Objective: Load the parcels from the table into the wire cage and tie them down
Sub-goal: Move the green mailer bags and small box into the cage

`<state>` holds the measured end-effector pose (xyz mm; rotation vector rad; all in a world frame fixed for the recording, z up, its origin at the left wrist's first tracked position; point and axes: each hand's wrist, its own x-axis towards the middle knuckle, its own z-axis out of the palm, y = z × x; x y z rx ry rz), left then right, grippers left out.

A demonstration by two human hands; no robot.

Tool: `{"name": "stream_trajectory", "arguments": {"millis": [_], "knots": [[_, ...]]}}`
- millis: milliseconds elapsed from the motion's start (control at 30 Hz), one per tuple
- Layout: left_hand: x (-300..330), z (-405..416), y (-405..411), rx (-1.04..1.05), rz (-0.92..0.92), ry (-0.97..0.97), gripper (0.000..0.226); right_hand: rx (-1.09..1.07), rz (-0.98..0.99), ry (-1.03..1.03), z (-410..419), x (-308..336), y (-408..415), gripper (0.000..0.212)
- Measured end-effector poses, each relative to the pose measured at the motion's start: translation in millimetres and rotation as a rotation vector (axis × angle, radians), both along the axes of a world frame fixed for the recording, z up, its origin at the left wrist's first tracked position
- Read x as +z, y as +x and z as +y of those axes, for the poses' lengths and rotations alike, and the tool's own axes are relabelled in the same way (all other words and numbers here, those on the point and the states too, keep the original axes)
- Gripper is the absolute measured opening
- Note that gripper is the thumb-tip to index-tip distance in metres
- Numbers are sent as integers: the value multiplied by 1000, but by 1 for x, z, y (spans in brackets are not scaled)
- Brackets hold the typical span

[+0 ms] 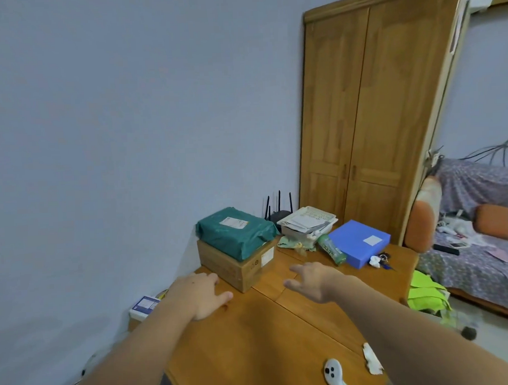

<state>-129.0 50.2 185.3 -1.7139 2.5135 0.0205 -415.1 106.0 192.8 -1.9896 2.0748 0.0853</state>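
Pale blue-grey walls meet a tall wooden wardrobe (369,123) behind a smooth, honey-coloured wooden surface (253,346). Near its far left corner sits a squat cardboard box (235,266) with a crinkled green plastic mailer (237,232) lying on top. The left hand (197,295) reaches forward on a straight bare arm, palm down, fingers loosely curved and holding nothing, just beside the box's near corner. The right hand (310,280) hovers over the middle of the surface, fingers spread wide, gripping nothing. Toward the far right edge lies a flat, matte blue box (361,243), a white tray of papers (308,220) behind it.
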Motion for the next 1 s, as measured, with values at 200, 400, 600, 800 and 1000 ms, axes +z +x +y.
{"name": "stream_trajectory", "arguments": {"millis": [200,400,600,800,1000], "knots": [[-22,-52,-23,12,-24,79,75,-21,-14,57,-38,-30,-15,78],[-46,-113,-36,44,48,157,71,-31,8,76,-85,-54,-32,79],[-81,-173,-54,137,109,233,72,-34,20,144,-144,-83,-61,78],[-119,-240,-83,281,207,268,82,65,26,145,-253,-96,-91,77],[-144,-313,-131,620,589,380,84,71,-107,41,-394,-107,-106,73]]}}
